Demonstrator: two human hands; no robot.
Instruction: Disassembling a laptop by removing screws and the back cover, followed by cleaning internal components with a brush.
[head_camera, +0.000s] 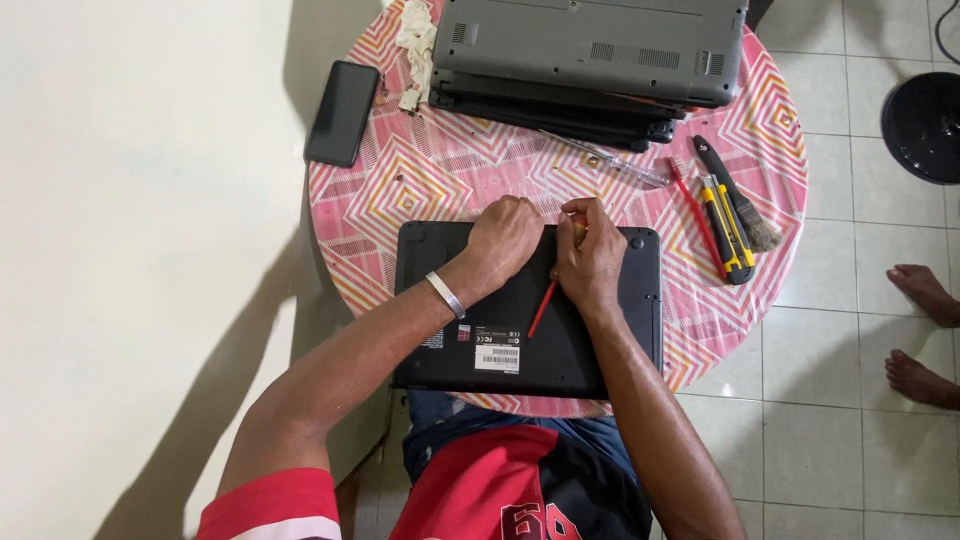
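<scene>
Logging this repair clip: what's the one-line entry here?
left hand on black laptop | right hand holds red tool

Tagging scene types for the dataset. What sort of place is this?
Probably a home or small informal repair spot, not a workshop: a round table with a pink patterned cloth on a tiled floor, a stack of laptops, and hand tools beside the black laptop lying bottom-up.
</scene>
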